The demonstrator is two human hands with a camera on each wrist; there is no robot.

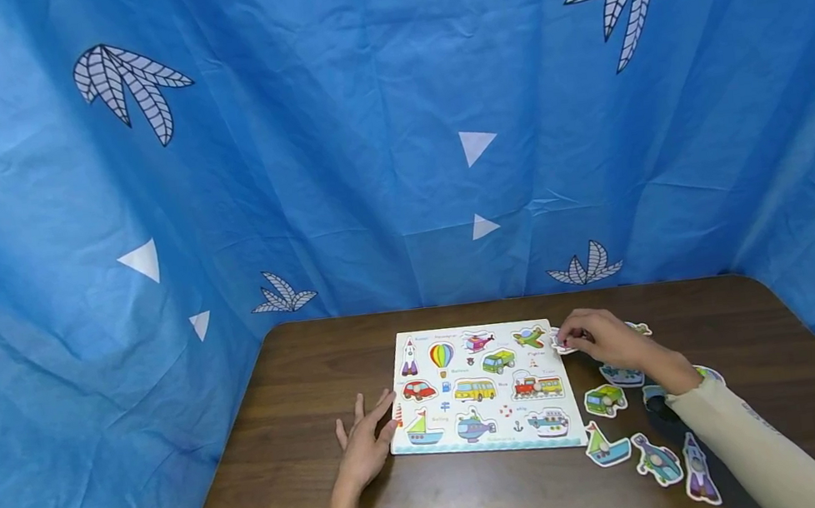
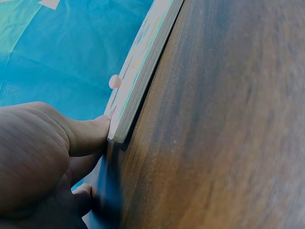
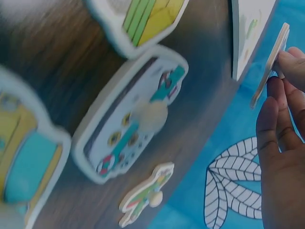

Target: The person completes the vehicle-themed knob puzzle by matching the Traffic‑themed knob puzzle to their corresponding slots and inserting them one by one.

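A white puzzle board (image 1: 448, 449) printed with vehicles lies on the table. My left hand (image 1: 364, 447) rests beside its left edge with fingers spread; in the left wrist view the thumb (image 2: 90, 136) touches the board's corner. Past the board's upper right edge, my right hand (image 1: 598, 337) pinches a wooden puzzle piece (image 3: 270, 67) between thumb and fingers. That piece appears nearly edge-on in the right wrist view, its picture mostly hidden. Near this hand lie a ship piece (image 3: 128, 119) and an airplane piece (image 3: 147, 193), each with a round knob.
Right of the board lie a green truck piece (image 1: 605, 401), a sailboat piece (image 1: 609, 451), a submarine piece (image 1: 658, 460) and a rocket piece (image 1: 698, 471). A pale knob (image 2: 115, 81) stands up from the board. Behind the brown table (image 1: 301, 383) hangs a blue curtain (image 1: 412, 161).
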